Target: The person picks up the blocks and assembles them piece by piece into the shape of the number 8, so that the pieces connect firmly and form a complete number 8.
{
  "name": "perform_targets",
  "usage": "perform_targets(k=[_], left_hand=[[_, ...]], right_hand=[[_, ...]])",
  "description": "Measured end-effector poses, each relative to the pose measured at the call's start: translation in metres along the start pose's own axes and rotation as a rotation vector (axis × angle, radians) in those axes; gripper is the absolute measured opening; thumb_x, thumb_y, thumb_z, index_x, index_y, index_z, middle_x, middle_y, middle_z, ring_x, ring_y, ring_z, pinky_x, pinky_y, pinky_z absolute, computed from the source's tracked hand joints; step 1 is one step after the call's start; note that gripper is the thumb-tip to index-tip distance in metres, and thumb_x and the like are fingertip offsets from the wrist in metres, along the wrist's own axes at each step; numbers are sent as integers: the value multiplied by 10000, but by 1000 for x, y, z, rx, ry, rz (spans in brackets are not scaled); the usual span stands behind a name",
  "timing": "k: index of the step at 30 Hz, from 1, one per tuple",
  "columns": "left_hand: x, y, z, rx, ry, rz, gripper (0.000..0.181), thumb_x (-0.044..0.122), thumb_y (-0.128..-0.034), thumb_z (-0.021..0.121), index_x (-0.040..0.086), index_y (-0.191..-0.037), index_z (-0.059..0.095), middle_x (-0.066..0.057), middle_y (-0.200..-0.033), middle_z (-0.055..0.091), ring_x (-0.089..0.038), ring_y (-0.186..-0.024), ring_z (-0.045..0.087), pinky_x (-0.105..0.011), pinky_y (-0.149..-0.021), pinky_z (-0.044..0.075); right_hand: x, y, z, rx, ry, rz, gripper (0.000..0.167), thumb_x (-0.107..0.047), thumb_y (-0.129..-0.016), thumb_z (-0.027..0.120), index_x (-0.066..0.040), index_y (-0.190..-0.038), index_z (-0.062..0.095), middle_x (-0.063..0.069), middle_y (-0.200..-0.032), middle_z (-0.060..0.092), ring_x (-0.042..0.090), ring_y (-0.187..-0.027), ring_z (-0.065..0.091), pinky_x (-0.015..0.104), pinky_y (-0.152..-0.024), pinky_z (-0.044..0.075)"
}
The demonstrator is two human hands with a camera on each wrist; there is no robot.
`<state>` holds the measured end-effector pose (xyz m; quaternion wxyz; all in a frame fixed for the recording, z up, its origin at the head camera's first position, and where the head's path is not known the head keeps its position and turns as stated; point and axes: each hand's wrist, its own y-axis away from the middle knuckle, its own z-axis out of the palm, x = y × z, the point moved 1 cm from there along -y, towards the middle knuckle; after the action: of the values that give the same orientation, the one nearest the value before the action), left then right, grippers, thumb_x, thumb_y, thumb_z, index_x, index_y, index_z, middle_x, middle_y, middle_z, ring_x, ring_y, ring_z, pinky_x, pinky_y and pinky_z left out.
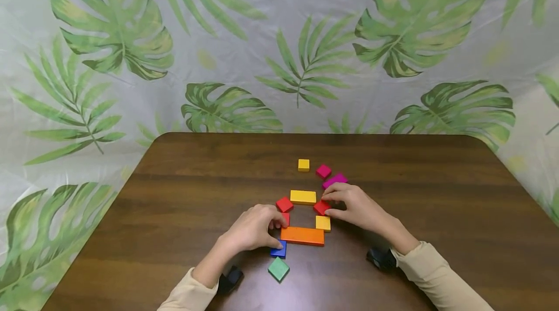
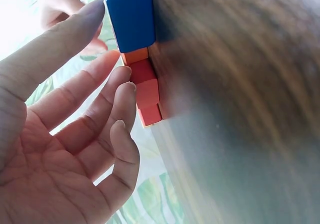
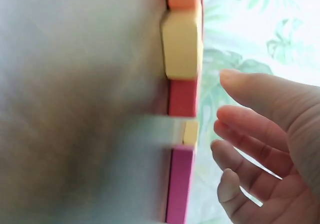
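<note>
In the head view my left hand (image 1: 256, 228) has its thumb at the blue block (image 1: 279, 251) and its loosely bent fingers by a red block (image 1: 286, 217). The left wrist view shows spread fingers beside the blue block (image 2: 131, 22), none wrapped round it. My right hand (image 1: 359, 206) is at another red block (image 1: 320, 206), close to a small yellow block (image 1: 323, 223) and the magenta block (image 1: 335, 181). Seen from the right wrist, its relaxed fingers stand apart from the red block (image 3: 183, 98). Between the hands lies a long orange block (image 1: 302, 236).
A long yellow block (image 1: 303, 197) and a red block (image 1: 284, 204) lie beyond the orange one. Farther back are a pink block (image 1: 323, 171) and a small yellow cube-like block (image 1: 304, 165). A green block (image 1: 278, 269) lies nearest on the brown table (image 1: 188, 180); leaf-patterned cloth (image 1: 301, 58) hangs behind.
</note>
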<state>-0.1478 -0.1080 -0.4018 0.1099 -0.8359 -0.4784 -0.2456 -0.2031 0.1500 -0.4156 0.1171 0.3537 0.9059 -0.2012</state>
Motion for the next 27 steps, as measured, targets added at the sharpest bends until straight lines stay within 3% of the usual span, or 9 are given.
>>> perform_targets(k=[9,12,17,24,27], left_hand=[[-1,2,1,13,-2,-2,309,207,-647,852,144,-910,703,45,-823,627,-70,-733,529,-165,-635,420],[-1,1,0,9,1,-1,315,206,-644,854,144,-913,704,48,-815,624,-59,-727,524,-163,-631,418],[-1,0,-1,9,-7,1,317,210,-644,854,153,-917,704,57,-833,639,-55,-732,525,-161,-632,417],[0,1,-1,4,-7,-6,317,207,-641,855,148,-913,703,53,-817,627,-52,-724,521,-162,-628,415],[0,1,-1,5,-7,-4,314,205,-641,855,146,-909,702,51,-813,624,-52,-723,520,-161,-627,415]], right_hand=[[29,-33,-2,107,-35,188,220,-160,-796,734,-32,-974,721,86,-973,674,216,-867,624,369,-768,541],[37,-44,-3,117,-37,244,201,-154,-808,721,-30,-967,726,105,-972,675,206,-812,616,334,-706,531],[44,-57,-3,101,-26,295,218,-168,-805,726,-31,-975,729,128,-946,688,163,-689,542,256,-608,448],[48,-68,0,10,-1,391,275,-228,-793,740,-60,-1010,729,138,-1002,718,268,-921,641,411,-806,522],[49,-69,1,4,12,431,285,-246,-793,739,-75,-1020,729,142,-1022,718,271,-918,652,400,-784,530]])
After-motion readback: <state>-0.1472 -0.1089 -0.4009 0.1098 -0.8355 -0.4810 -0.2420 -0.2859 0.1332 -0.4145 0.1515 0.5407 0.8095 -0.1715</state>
